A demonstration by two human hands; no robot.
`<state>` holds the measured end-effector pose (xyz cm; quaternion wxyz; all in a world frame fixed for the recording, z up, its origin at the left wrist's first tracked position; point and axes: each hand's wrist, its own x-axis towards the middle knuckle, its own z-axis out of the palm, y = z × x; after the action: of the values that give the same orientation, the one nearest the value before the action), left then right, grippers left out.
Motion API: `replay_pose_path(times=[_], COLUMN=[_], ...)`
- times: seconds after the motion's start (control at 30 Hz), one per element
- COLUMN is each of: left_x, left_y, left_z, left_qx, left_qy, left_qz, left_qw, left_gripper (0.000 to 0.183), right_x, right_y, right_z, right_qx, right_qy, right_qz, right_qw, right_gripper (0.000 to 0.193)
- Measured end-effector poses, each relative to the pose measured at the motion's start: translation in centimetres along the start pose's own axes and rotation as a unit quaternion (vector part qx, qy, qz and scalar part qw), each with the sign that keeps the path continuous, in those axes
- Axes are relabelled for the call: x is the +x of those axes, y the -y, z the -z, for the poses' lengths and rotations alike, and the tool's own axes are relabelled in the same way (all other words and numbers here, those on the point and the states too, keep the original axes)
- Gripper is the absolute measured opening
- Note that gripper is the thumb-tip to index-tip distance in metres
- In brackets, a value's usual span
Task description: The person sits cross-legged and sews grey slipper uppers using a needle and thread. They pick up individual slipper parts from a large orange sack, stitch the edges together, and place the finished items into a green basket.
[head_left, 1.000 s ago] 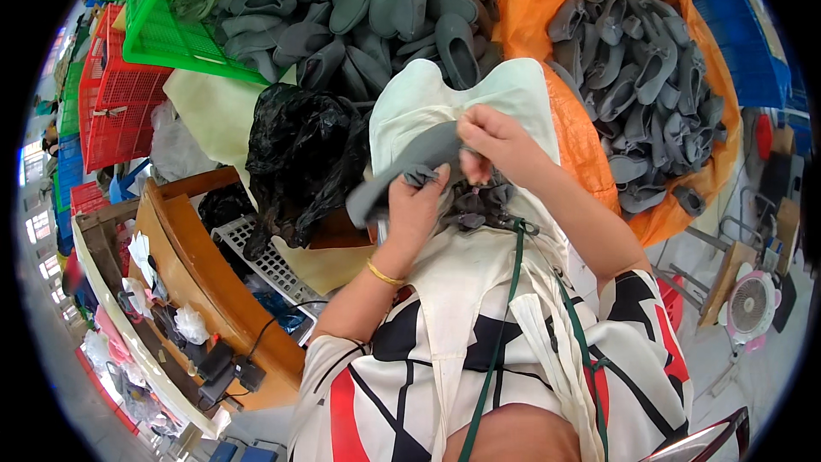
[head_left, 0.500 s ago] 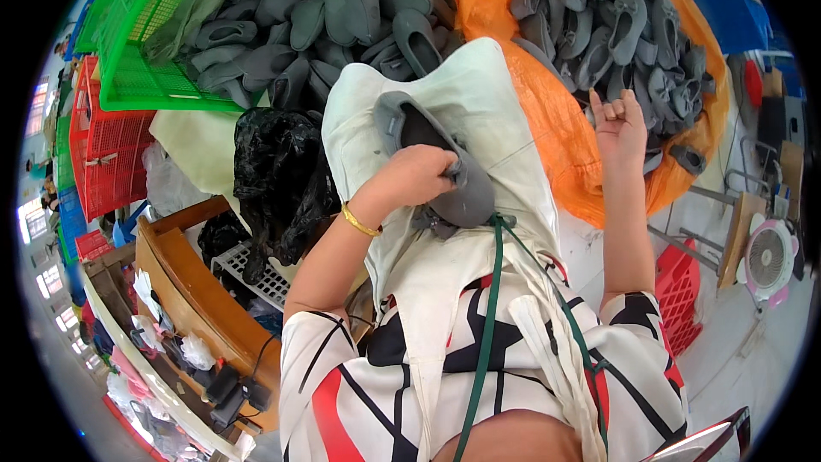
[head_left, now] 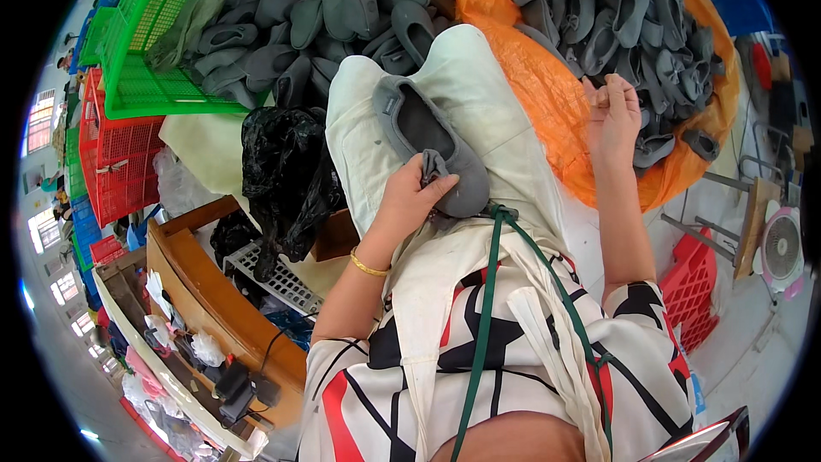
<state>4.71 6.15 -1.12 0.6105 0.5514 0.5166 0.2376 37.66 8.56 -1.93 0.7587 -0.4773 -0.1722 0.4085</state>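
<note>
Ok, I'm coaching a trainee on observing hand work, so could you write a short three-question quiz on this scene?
1. True or false: the right hand is clear of the gray shoe that the left hand grips.

2. Which is nearest the right hand? A) green basket B) orange bag C) black bag

3. Fill the gap: a gold-coloured ____ circles the left wrist.

Key: 1. True. 2. B. 3. Bracelet.

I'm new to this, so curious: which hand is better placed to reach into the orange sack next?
Probably the right hand: it is up by the orange sack, though whether it pinches something is unclear. The left hand grips the gray slip-on shoe.
</note>
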Motion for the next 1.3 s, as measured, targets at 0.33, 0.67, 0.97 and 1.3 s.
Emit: replay_pose_path(times=[0.33,0.67,0.97,1.3], left_x=[-1.5,-2.0,-2.0,-2.0], left_y=[0.3,0.7,0.9,0.9], left_z=[0.3,-0.3,-0.3,-0.3], left_qx=[-0.341,-0.462,-0.48,-0.481], left_qy=[-0.006,0.008,0.007,0.005], left_qz=[0.129,0.152,0.154,0.166], left_qw=[0.931,0.874,0.864,0.861], left_gripper=[0.019,0.028,0.028,0.026], right_x=[-2.9,-11.2,-11.9,-11.9], right_y=[-0.2,-1.8,-3.6,-4.0], right_z=[-3.1,-6.5,-6.6,-6.5], right_qx=[-0.207,-0.338,-0.369,-0.364], right_qy=[0.092,0.412,0.448,0.452], right_qz=[0.047,-0.216,-0.111,-0.088], right_qw=[0.973,0.818,0.807,0.81], right_gripper=[0.009,0.012,0.016,0.015])
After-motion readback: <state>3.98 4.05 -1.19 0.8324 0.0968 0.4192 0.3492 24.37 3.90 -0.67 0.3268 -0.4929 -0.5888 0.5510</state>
